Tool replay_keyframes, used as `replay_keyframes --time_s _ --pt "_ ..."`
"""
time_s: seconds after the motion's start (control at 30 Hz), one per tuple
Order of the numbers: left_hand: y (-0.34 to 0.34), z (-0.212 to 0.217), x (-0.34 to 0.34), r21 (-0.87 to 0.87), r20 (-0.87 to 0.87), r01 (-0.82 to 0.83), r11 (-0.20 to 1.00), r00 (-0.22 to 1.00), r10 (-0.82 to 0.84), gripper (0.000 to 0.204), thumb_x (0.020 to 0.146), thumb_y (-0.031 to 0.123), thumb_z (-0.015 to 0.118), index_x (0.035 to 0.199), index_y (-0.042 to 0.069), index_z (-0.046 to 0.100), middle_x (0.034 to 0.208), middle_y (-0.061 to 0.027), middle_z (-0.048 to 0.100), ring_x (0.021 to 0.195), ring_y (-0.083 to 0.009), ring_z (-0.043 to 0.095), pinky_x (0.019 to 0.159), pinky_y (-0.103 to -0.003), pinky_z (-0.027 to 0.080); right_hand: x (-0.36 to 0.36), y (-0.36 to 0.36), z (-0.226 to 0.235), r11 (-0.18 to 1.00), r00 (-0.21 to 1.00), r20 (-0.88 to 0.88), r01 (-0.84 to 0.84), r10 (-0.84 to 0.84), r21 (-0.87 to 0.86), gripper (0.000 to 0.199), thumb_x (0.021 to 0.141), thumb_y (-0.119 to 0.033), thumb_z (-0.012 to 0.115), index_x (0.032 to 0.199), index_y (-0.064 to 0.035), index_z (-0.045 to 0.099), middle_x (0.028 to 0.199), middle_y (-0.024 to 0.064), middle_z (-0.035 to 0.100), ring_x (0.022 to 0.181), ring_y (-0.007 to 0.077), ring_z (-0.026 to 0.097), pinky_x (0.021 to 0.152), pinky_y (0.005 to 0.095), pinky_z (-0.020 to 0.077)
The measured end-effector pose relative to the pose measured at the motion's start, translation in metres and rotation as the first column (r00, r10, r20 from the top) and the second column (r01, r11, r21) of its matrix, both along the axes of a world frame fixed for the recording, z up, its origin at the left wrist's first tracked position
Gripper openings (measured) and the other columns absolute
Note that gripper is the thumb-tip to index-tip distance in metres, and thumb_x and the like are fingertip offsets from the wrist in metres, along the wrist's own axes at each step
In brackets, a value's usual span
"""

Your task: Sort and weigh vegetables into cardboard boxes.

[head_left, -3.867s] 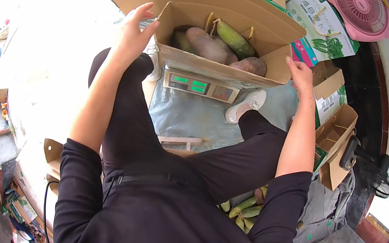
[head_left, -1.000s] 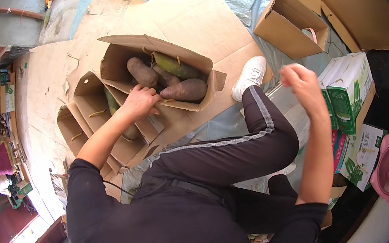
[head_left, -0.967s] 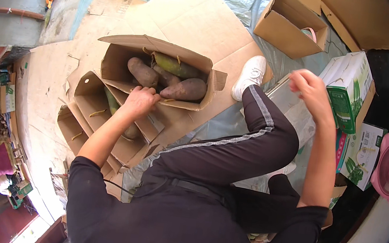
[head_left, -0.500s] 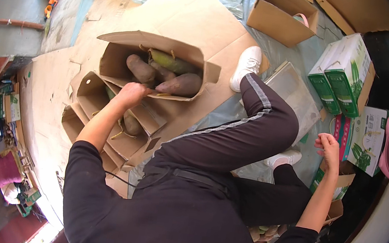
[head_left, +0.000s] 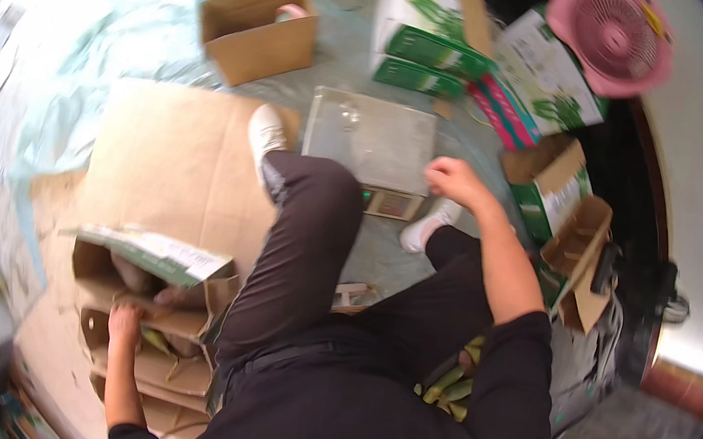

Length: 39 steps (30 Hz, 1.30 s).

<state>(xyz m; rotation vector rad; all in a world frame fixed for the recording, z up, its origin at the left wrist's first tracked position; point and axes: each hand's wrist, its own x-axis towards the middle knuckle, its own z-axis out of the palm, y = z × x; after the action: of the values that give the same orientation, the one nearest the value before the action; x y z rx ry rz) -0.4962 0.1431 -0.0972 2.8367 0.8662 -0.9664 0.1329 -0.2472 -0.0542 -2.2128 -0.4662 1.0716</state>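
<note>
My left hand (head_left: 125,324) is closed on the near edge of an open cardboard box (head_left: 215,295) at the lower left. Large oblong brown root vegetables (head_left: 179,296) lie inside, partly hidden beneath a green-and-white flap (head_left: 153,253). Directly nearer to me stands a second open box (head_left: 168,371) with a greenish vegetable (head_left: 156,340) in it. My right hand (head_left: 454,180) hovers by the right edge of a metal platform scale (head_left: 372,137), its fingers curled in and nothing visible in them. The scale's small display (head_left: 390,203) faces me.
A flat cardboard sheet (head_left: 173,149) covers the floor at left. An open brown box (head_left: 260,40) stands farther off. Green-and-white cartons (head_left: 435,38), a pink fan-like object (head_left: 615,36) and open boxes (head_left: 546,179) line the right side. Vegetables (head_left: 454,387) lie by my right elbow.
The view has swung right, shifting the boxes to the lower left. A flap now covers part of the vegetables. My right hand is now beside the scale; my left stays at the box edge.
</note>
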Motion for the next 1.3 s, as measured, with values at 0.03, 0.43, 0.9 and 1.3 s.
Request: replay_keyframes --time_s 0.03,0.43,0.9,1.3 --pt "-0.005 0.010 0.003 -0.004 0.006 -0.056 0.998 0.998 0.056 0.021 0.081 0.011 0.050 0.089 0.017 0.068 0.089 -0.0082 0.064 0.091 -0.0255 0.061 0.091 -0.043 0.041 -0.001 0.001 -0.004 0.999 0.998 0.051 -0.041 0.041 0.007 0.021 0.083 -0.024 0.060 0.091 -0.0046 0.064 0.076 0.0060 0.065 0.068 0.0136 0.061 0.061 0.0301 0.0494" --pt "-0.050 0.123 0.163 -0.059 0.768 0.005 0.998 0.638 0.042 0.025 0.085 -0.002 0.050 0.108 0.001 0.060 0.105 -0.0160 0.058 0.096 -0.0331 0.056 0.084 -0.039 0.045 -0.003 -0.029 0.063 0.940 0.998 0.035 0.030 -0.045 0.339 0.023 0.086 -0.025 0.058 0.095 -0.0044 0.062 0.082 0.0026 0.065 0.069 0.0111 0.061 0.061 0.0272 0.0472" --pt "-0.213 0.169 0.409 0.245 0.759 0.599 0.763 0.372 -0.535 0.025 0.078 0.000 0.056 0.100 0.006 0.065 0.109 -0.0080 0.058 0.112 -0.0259 0.052 0.103 -0.047 0.032 0.025 -0.331 0.022 0.766 0.686 0.594 0.619 -0.420 -0.174 0.027 0.080 -0.029 0.060 0.090 -0.0046 0.066 0.089 0.0173 0.066 0.091 0.0366 0.061 0.078 0.0438 0.0482" --pt "-0.225 0.118 0.436 0.158 0.574 0.639 0.753 0.561 -0.596 0.020 0.078 0.004 0.055 0.095 0.007 0.065 0.106 -0.0068 0.057 0.112 -0.0249 0.051 0.105 -0.050 0.029 -0.005 -0.421 -0.032 0.393 0.592 0.694 0.801 -0.410 -0.451 0.049 0.083 -0.017 0.058 0.128 -0.0171 0.039 0.104 0.0159 0.063 0.100 0.0337 0.060 0.082 0.0452 0.0483"
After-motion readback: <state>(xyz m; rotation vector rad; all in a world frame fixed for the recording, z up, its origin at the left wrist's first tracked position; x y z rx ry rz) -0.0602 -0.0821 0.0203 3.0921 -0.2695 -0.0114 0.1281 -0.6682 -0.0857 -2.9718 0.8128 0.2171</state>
